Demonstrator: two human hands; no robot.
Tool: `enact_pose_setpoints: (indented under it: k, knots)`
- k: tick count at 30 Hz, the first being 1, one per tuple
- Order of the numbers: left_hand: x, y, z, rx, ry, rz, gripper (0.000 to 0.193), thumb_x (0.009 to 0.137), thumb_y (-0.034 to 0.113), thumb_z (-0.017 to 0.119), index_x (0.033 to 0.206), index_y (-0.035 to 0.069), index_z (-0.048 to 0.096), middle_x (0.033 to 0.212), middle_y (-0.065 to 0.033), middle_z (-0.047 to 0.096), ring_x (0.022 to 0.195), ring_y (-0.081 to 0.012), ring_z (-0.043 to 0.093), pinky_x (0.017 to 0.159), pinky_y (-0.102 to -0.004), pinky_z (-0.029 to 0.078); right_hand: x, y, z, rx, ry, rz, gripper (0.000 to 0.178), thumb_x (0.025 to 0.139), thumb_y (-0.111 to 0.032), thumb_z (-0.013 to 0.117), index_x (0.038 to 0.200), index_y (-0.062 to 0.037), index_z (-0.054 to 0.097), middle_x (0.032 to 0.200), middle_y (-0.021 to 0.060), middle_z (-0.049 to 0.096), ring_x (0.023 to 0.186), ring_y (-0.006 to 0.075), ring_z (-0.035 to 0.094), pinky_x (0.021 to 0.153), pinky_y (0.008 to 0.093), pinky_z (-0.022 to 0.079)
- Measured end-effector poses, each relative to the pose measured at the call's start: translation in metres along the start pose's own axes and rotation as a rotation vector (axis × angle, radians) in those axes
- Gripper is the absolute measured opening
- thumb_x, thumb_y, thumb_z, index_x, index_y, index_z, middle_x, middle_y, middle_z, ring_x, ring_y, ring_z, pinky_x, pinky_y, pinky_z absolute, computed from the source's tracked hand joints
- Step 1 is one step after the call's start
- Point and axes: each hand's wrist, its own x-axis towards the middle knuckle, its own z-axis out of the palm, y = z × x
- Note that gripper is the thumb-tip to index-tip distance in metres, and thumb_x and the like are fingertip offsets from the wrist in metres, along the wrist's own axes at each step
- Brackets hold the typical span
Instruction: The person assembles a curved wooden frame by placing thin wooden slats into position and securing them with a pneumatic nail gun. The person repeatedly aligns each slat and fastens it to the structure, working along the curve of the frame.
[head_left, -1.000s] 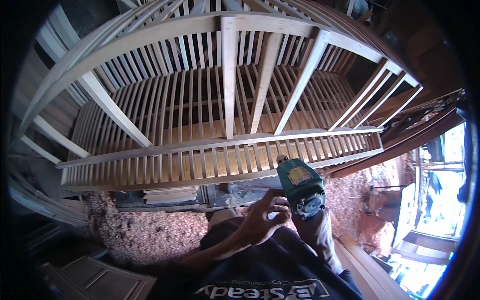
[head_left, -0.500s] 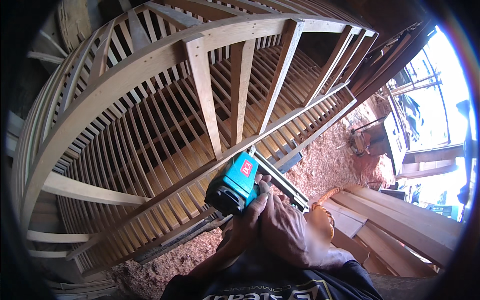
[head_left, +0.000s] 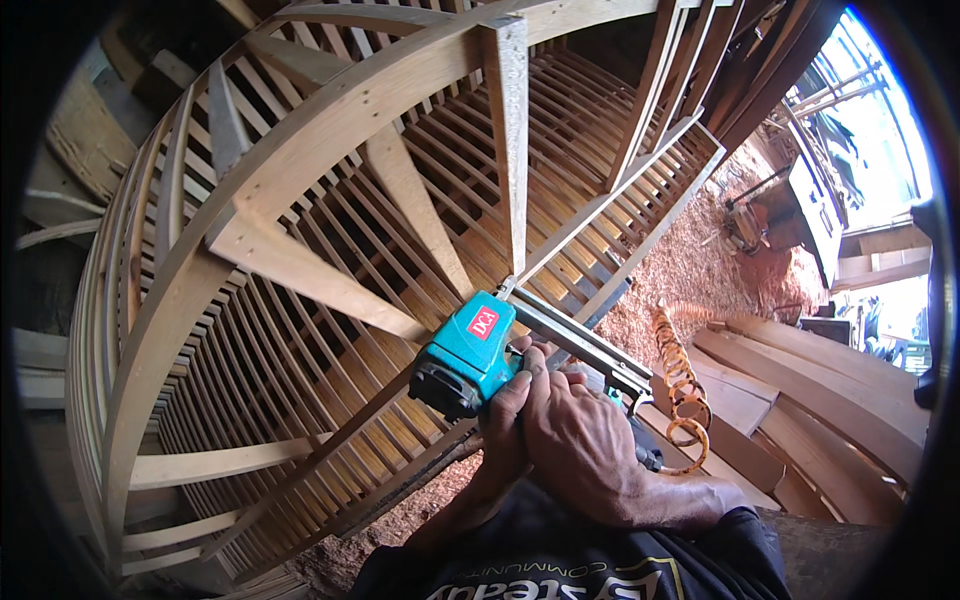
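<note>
Left hand (head_left: 505, 425), right hand (head_left: 580, 450) closed round teal nail gun (head_left: 465, 350); nose (head_left: 507, 288) at 1 o'clock, near strut (head_left: 512, 140) foot. Judged step: lining up; next needs steady aim.

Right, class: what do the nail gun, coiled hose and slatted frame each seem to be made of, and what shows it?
Nail gun: body probably painted metal, judging by its smooth teal sheen, though plastic is possible.
Coiled hose: likely orange plastic, slightly glossy, keeping its loops.
Slatted frame: wood, apparently unvarnished, with pale, matt surfaces and visible grain.
</note>
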Motion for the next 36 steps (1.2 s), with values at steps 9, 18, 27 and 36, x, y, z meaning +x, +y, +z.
enact_pose_setpoints:
  k: [9,18,27,36]
  knots:
    - [0.001,0.000,-0.004,-0.127,-0.038,-0.009,0.050,0.090,0.018,0.048,0.137,0.008,0.032,0.127,-0.0108,0.047,0.104,-0.0368,0.060,0.094,-0.0509,0.047,0.002,-0.004,0.002,-0.059,0.031,0.002,0.054,0.084,-0.011,0.053,0.129,0.0159,0.042,0.082,0.0144,0.061,0.075,0.0253,0.065,0.069,0.0325,0.052]
    - [-0.001,0.002,0.004,0.030,-0.005,0.086,0.044,0.092,0.019,0.044,0.132,0.003,0.035,0.122,-0.0141,0.049,0.095,-0.0370,0.064,0.089,-0.0504,0.050,0.002,-0.004,0.005,0.021,0.069,-0.001,0.053,0.082,-0.010,0.055,0.126,0.0174,0.042,0.081,0.0151,0.060,0.073,0.0259,0.065,0.064,0.0325,0.051]
    - [0.000,0.005,0.005,0.048,0.028,0.053,0.048,0.089,0.015,0.045,0.134,0.002,0.035,0.123,-0.0124,0.050,0.100,-0.0336,0.061,0.091,-0.0480,0.050,0.002,-0.002,0.011,0.022,0.086,-0.006,0.048,0.083,-0.008,0.053,0.122,0.0168,0.044,0.079,0.0148,0.060,0.067,0.0249,0.065,0.060,0.0324,0.050]
    - [-0.001,0.008,0.008,0.050,-0.048,0.094,0.045,0.089,0.016,0.045,0.131,0.001,0.036,0.120,-0.0133,0.049,0.098,-0.0322,0.062,0.089,-0.0449,0.051,0.002,-0.006,0.007,-0.017,0.070,0.001,0.046,0.083,-0.010,0.053,0.120,0.0163,0.045,0.080,0.0148,0.060,0.069,0.0243,0.065,0.062,0.0315,0.050]
